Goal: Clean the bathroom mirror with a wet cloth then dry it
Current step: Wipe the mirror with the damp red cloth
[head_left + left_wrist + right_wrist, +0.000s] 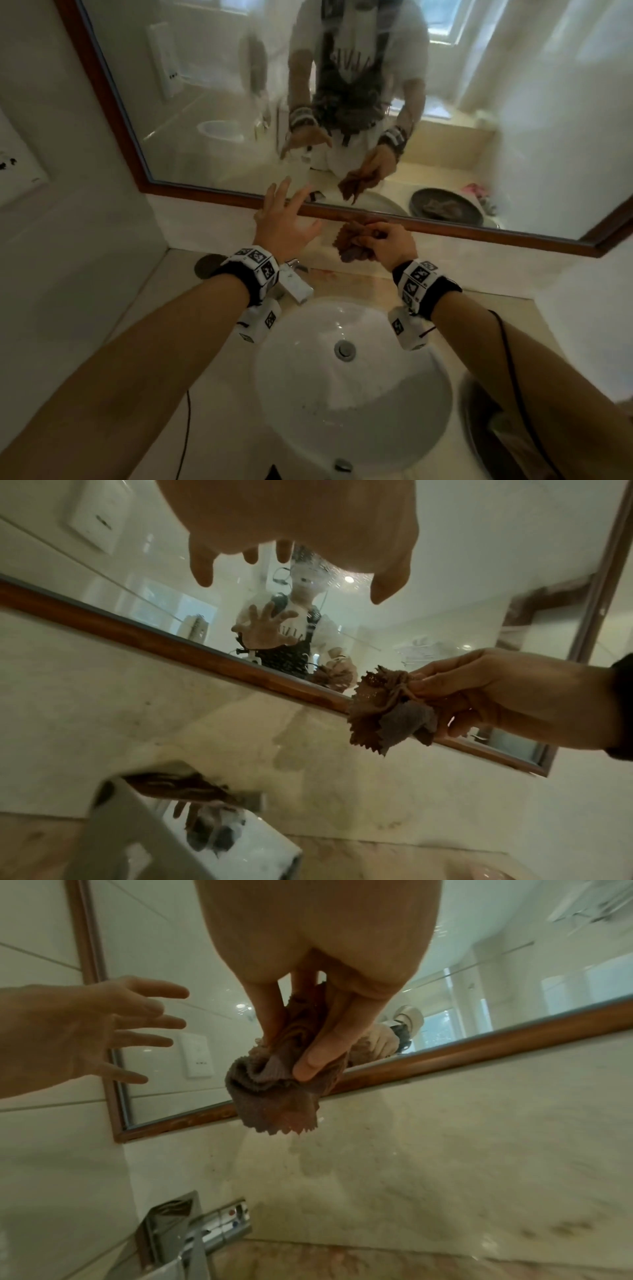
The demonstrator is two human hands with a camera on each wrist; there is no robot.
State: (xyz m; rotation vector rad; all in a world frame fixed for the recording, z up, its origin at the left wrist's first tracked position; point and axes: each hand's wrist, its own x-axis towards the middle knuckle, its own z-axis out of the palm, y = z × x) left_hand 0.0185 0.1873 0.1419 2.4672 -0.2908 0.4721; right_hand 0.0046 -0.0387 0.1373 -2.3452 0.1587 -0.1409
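A wood-framed bathroom mirror (pixel 239 102) hangs over the sink, its glass hazy. My right hand (pixel 383 245) grips a bunched brown cloth (pixel 349 241) just below the mirror's lower frame; the cloth (pixel 274 1093) is pinched between thumb and fingers, and also shows in the left wrist view as the cloth (pixel 383 710). My left hand (pixel 286 219) is spread, fingers straight, near the frame's bottom edge and left of the cloth, holding nothing. The left hand (pixel 113 1031) appears flat and apart from the cloth.
A white round sink (pixel 352 380) with a chrome tap (pixel 296 284) lies below my wrists. A dark plate (pixel 493 428) sits on the beige counter at the right. A white wall socket (pixel 13 164) is on the left wall.
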